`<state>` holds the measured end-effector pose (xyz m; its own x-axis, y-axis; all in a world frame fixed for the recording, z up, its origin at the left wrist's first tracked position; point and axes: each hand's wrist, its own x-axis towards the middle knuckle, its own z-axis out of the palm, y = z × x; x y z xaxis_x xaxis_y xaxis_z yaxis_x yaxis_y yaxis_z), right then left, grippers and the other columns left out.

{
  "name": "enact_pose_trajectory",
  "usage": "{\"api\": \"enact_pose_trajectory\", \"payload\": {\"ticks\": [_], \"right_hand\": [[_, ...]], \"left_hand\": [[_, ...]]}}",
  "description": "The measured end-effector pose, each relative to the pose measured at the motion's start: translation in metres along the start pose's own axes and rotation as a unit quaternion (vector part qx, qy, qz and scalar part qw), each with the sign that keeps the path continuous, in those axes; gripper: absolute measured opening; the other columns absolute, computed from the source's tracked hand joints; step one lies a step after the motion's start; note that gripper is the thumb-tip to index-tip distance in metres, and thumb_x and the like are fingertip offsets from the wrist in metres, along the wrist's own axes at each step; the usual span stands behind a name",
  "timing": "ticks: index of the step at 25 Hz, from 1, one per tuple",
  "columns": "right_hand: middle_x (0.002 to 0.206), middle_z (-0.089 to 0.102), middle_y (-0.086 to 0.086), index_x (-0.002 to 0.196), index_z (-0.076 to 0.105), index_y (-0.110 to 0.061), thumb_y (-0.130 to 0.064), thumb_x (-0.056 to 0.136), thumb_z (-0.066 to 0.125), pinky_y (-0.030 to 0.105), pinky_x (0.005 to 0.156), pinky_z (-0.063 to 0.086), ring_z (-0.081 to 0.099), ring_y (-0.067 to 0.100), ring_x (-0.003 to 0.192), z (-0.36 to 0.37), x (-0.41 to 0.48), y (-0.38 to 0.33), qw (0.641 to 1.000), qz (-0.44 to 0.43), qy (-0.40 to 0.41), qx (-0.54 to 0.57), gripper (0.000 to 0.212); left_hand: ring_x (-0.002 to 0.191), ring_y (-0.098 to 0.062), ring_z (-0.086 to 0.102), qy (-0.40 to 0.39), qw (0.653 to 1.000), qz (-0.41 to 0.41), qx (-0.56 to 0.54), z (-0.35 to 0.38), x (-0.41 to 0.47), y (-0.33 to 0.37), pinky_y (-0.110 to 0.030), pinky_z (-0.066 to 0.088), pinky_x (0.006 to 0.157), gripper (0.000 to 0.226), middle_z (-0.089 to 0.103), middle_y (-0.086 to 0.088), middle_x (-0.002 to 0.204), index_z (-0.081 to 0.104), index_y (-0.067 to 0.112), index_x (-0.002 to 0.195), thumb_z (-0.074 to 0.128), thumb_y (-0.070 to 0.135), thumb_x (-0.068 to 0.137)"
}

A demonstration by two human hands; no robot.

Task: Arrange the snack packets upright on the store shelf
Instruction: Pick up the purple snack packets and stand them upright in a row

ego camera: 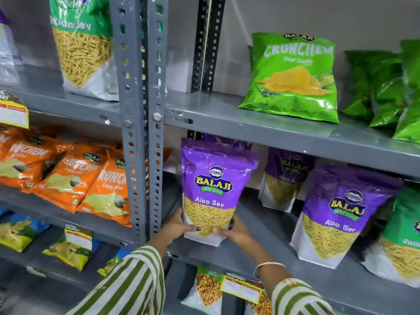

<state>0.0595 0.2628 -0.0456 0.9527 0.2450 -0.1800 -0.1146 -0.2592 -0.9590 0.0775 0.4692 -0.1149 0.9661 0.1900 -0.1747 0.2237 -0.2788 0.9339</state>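
A purple Aloo Sev packet (213, 189) stands upright at the left end of the grey middle shelf (284, 253). My left hand (178, 225) grips its lower left corner. My right hand (236, 229) holds its lower right side. Another purple packet (227, 140) shows just behind its top. Two more Aloo Sev packets stand upright to the right, one far back (284, 178) and one near the front edge (336, 214). A green sev packet (404, 233) stands at the far right.
Green Crunchem chip bags (293, 76) sit on the upper shelf (250, 128). A perforated grey post (145, 123) divides the racks. Orange chip bags (75, 178) lean on the left rack. A large green sev packet (84, 46) stands above them. More packets and price tags (241, 287) sit below.
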Motion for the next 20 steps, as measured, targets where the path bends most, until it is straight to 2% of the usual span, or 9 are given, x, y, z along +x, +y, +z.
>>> {"api": "enact_pose_trajectory", "payload": {"ticks": [3, 5, 8, 11, 13, 15, 17, 18, 20], "right_hand": [[0.134, 0.053, 0.018, 0.129, 0.043, -0.001, -0.006, 0.064, 0.081, 0.033, 0.094, 0.044, 0.052, 0.032, 0.121, 0.009, 0.008, 0.02, 0.996, 0.003, 0.053, -0.067, 0.076], [0.133, 0.055, 0.017, 0.127, 0.044, -0.001, -0.007, 0.066, 0.08, 0.038, 0.099, 0.043, 0.052, 0.033, 0.121, 0.011, 0.012, 0.023, 0.993, -0.001, 0.081, -0.091, 0.071], [0.135, 0.054, 0.016, 0.128, 0.043, -0.003, -0.012, 0.067, 0.08, 0.038, 0.099, 0.043, 0.052, 0.031, 0.123, 0.011, 0.012, 0.023, 0.993, -0.002, 0.066, -0.1, 0.072], [0.143, 0.044, 0.015, 0.137, 0.032, -0.003, -0.019, 0.067, 0.08, 0.038, 0.105, 0.038, 0.043, 0.031, 0.131, -0.001, -0.001, 0.025, 0.989, -0.006, 0.09, -0.116, 0.086], [0.139, 0.043, 0.02, 0.135, 0.033, 0.0, -0.025, 0.065, 0.081, 0.042, 0.108, 0.033, 0.039, 0.034, 0.131, -0.027, -0.02, 0.03, 0.966, -0.019, 0.214, -0.145, 0.088], [0.125, 0.049, 0.027, 0.125, 0.042, 0.006, -0.029, 0.062, 0.082, 0.048, 0.105, 0.033, 0.042, 0.041, 0.12, -0.065, -0.047, 0.038, 0.912, -0.023, 0.371, -0.174, 0.082], [0.111, 0.053, 0.032, 0.115, 0.047, 0.009, -0.03, 0.056, 0.085, 0.046, 0.097, 0.03, 0.046, 0.045, 0.109, -0.11, -0.074, 0.046, 0.851, -0.005, 0.499, -0.164, 0.081], [0.108, 0.053, 0.033, 0.112, 0.048, 0.01, -0.03, 0.053, 0.087, 0.043, 0.094, 0.028, 0.047, 0.045, 0.107, -0.138, -0.083, 0.052, 0.836, 0.01, 0.529, -0.149, 0.082], [0.112, 0.053, 0.035, 0.114, 0.047, 0.012, -0.039, 0.047, 0.088, 0.042, 0.093, 0.029, 0.049, 0.042, 0.108, -0.191, -0.083, 0.074, 0.864, 0.044, 0.495, -0.086, 0.093]], "left_hand": [[0.119, -0.028, 0.054, -0.016, 1.0, 0.006, -0.004, -0.004, -0.018, 0.017, -0.043, 0.043, 0.105, 0.09, 0.057, -0.017, 0.13, 0.046, 0.009, 0.124, 0.086, 0.016, 0.043], [0.121, -0.029, 0.052, -0.022, 1.0, 0.007, 0.001, -0.004, -0.022, 0.021, -0.043, 0.042, 0.105, 0.082, 0.055, -0.018, 0.132, 0.042, 0.004, 0.129, 0.083, 0.003, 0.058], [0.122, -0.029, 0.05, -0.012, 1.0, 0.002, 0.015, -0.005, -0.024, 0.019, -0.047, 0.041, 0.107, 0.08, 0.052, -0.016, 0.135, 0.039, 0.006, 0.132, 0.08, 0.005, 0.064], [0.135, -0.027, 0.037, -0.006, 1.0, 0.016, 0.007, 0.001, -0.037, 0.024, -0.045, 0.034, 0.113, 0.103, 0.038, -0.013, 0.148, 0.017, 0.014, 0.144, 0.082, 0.013, 0.064], [0.144, -0.028, 0.018, 0.113, 0.985, 0.089, 0.095, 0.012, -0.057, 0.029, -0.047, 0.023, 0.118, 0.118, 0.02, -0.013, 0.156, 0.006, 0.013, 0.147, 0.084, 0.027, 0.061], [0.143, -0.032, 0.017, 0.228, 0.923, 0.22, 0.219, 0.038, -0.084, 0.029, -0.044, 0.02, 0.116, 0.11, 0.022, -0.017, 0.153, 0.017, 0.008, 0.145, 0.079, 0.042, 0.06], [0.135, -0.03, 0.025, 0.214, 0.869, 0.324, 0.306, 0.08, -0.102, 0.037, -0.04, 0.022, 0.109, 0.097, 0.029, -0.014, 0.147, 0.023, 0.011, 0.139, 0.063, 0.056, 0.063], [0.132, -0.028, 0.029, 0.18, 0.859, 0.35, 0.327, 0.108, -0.104, 0.044, -0.039, 0.024, 0.106, 0.092, 0.03, -0.011, 0.144, 0.026, 0.013, 0.137, 0.057, 0.06, 0.064], [0.131, -0.028, 0.037, 0.107, 0.888, 0.327, 0.306, 0.164, -0.1, 0.063, -0.038, 0.031, 0.107, 0.091, 0.037, -0.009, 0.142, 0.028, 0.014, 0.135, 0.064, 0.056, 0.064]]}}
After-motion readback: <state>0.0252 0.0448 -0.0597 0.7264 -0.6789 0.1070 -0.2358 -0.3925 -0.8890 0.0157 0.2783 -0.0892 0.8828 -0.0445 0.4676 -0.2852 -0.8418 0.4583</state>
